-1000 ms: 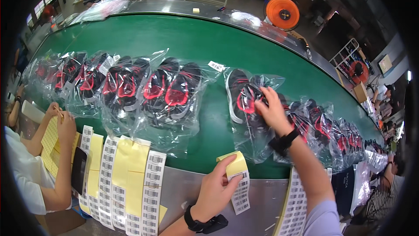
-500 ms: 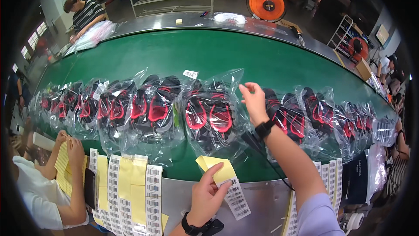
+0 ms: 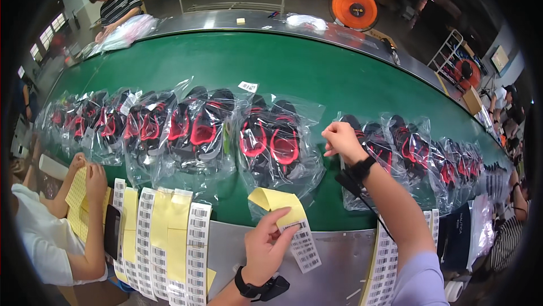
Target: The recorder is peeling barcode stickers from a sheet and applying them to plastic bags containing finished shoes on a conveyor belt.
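Your left hand [image 3: 266, 246] sits at about 6 o'clock over the steel bench [image 3: 226, 249], fingers and thumb pinched on a strip of barcode labels [image 3: 302, 244] whose yellow backing curls up toward the belt. Your right hand [image 3: 341, 139] is out at roughly 3 o'clock, curled closed on the top edge of a clear bag of red-and-black sandals [image 3: 376, 150] lying on the green conveyor belt [image 3: 283, 68]. Just to its left, another bagged pair of sandals [image 3: 274, 142] lies flat on the belt, and more bagged pairs [image 3: 141, 125] run in a row toward 9 o'clock. More label strips [image 3: 164, 232] hang over the bench edge at 7 o'clock, near a co-worker's hands [image 3: 90, 176] resting on a yellow sheet. An orange reel [image 3: 353, 7] stands beyond the belt at 1 o'clock.
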`<state>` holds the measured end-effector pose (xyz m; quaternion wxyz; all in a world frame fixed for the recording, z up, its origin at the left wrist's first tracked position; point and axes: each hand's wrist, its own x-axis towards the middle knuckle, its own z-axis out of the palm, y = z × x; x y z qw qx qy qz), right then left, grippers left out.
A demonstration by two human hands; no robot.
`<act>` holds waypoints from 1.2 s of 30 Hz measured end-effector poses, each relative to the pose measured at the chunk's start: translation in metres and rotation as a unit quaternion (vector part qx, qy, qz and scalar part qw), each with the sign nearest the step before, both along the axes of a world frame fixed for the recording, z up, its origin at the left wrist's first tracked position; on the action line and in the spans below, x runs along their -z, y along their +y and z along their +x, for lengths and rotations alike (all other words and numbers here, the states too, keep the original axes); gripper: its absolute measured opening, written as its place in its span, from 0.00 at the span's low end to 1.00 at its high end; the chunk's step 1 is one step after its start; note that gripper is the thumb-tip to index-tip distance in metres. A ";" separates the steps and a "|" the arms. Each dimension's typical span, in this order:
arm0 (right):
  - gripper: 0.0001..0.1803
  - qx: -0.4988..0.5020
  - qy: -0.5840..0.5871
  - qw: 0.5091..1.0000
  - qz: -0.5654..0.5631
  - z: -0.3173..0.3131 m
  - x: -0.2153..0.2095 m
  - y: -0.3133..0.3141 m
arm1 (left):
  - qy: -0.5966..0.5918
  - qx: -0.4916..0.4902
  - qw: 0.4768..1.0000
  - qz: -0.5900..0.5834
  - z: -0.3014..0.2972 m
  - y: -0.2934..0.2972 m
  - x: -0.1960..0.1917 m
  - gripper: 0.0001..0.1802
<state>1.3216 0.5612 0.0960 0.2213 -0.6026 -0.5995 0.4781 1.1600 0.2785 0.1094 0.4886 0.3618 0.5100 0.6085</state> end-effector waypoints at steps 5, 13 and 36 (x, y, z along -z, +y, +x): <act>0.06 -0.168 0.071 0.978 0.101 -0.012 -0.067 -0.092 | 0.023 -0.040 0.999 -0.005 0.001 0.003 -0.006 0.13; 0.06 -0.315 0.061 0.932 0.169 0.010 -0.086 -0.166 | 0.013 -0.004 1.000 0.000 0.014 0.007 -0.006 0.12; 0.08 -0.004 0.144 0.946 0.290 -0.014 -0.025 0.034 | -0.063 0.127 0.986 -0.088 0.039 0.019 -0.008 0.32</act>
